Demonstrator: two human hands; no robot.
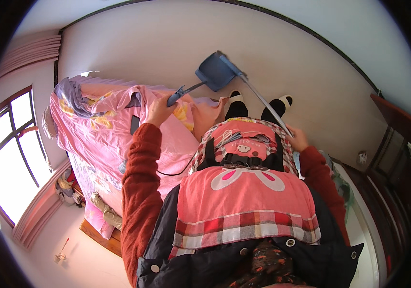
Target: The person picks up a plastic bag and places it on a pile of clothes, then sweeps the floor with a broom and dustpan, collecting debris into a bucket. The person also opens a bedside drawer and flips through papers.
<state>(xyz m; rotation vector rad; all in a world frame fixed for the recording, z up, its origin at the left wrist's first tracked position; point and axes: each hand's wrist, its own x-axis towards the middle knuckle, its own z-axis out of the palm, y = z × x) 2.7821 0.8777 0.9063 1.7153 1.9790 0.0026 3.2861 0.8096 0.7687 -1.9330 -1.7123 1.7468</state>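
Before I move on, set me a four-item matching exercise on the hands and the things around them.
Column one:
1. Left hand
2. Right hand
3. Dark phone-like slab
4. Apron

Column two:
A. Lies on the pink bedding
B. Grips the pale pole
C. Pink, with plaid edging
D. Grips the blue handle

Right pairs: 1-D, 2-B, 3-A, 4-C.

1. Sleeves: rust-red knit, wrinkled;
2. Vest: dark, round snaps at the edge;
3. Apron: pink, white rabbit-ear motif, checked trim;
4. Strap: black, buckled across the front;
5. Socks: black; slippers: partly white.
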